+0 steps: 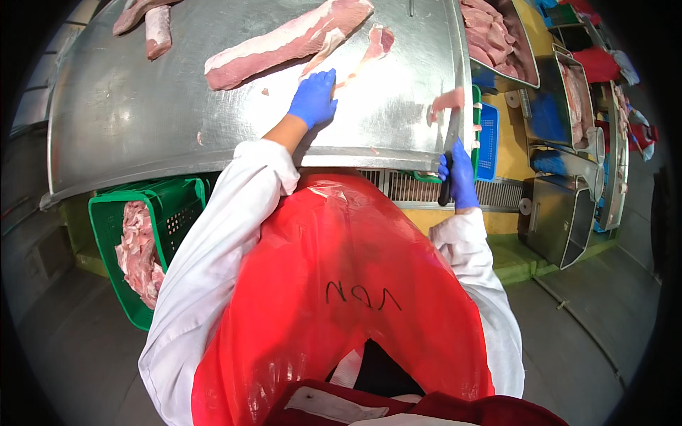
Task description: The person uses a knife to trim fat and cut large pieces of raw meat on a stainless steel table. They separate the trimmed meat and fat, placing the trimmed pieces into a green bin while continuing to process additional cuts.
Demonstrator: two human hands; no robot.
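underneath, steel table [142, 121]; left hand [313, 98] open on it, right hand [460, 174] gripping knife [450, 145]

1. We count two gloved hands: left hand [313, 97], right hand [462, 174].
2. One knife [449, 153], lower right of table.
3. One steel table [142, 121].
4. One large meat slab [284, 44], upper centre.
5. Two green crates: lower left [170, 206], right [477, 106].
6. One blue crate [487, 138], right.

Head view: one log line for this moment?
left hand: on thin meat strip | right hand: gripping knife, scrap on blade | steel table: pork slab
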